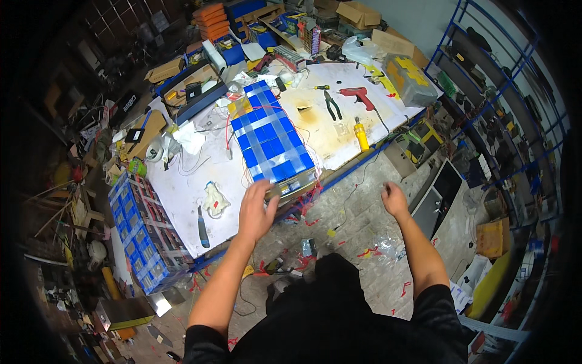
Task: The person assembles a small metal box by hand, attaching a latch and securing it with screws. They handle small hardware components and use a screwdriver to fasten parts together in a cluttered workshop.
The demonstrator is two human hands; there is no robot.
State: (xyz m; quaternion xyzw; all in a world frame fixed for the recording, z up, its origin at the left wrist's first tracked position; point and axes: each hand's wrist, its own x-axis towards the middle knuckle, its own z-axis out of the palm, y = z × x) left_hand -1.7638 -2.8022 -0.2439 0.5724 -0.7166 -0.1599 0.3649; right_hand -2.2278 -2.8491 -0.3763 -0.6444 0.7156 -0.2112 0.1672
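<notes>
A long battery pack (276, 142) wrapped in blue sheets and clear tape lies on the white-topped workbench (182, 224), its near end at the bench edge. My left hand (256, 212) is at that near end, fingers bent, with a small greyish rounded thing between thumb and fingers that I cannot make out. Off to the right, over the floor, my right hand (395, 200) is closed with its fingertips together; what they hold, if anything, is too small to tell. Thin red wires (228, 136) run along the pack's sides.
A red glue gun (357, 96), pliers (332, 105) and a yellow tool (361, 136) lie right of the pack. Left are a utility knife (202, 227), a white bundle (215, 199) and another blue pack (142, 233). Red scraps and cables litter the floor; a blue-framed shelf (485, 121) stands right.
</notes>
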